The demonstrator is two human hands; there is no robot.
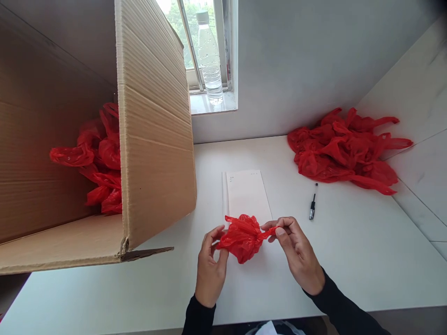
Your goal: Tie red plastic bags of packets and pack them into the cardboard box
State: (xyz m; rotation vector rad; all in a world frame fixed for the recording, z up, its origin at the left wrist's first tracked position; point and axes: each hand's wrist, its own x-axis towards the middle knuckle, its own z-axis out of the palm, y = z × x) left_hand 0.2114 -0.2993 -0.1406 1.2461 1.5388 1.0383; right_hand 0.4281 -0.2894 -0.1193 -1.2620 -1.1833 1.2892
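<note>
A crumpled red plastic bag [243, 236] hangs just above the white table [349, 260], held between both hands. My left hand [210, 267] pinches its left side with thumb and fingers. My right hand [296, 251] grips a twisted end of the same bag on the right. A pile of loose red plastic bags [345, 151] lies at the back right of the table. More red bags [99, 158] sit inside a large open cardboard box [153, 153] lying on its side at the left.
A white sheet of paper [247, 195] lies on the table behind the held bag. A small black pen [313, 204] rests to its right. A clear water bottle [209, 56] stands on the window sill. White walls close in the back and right.
</note>
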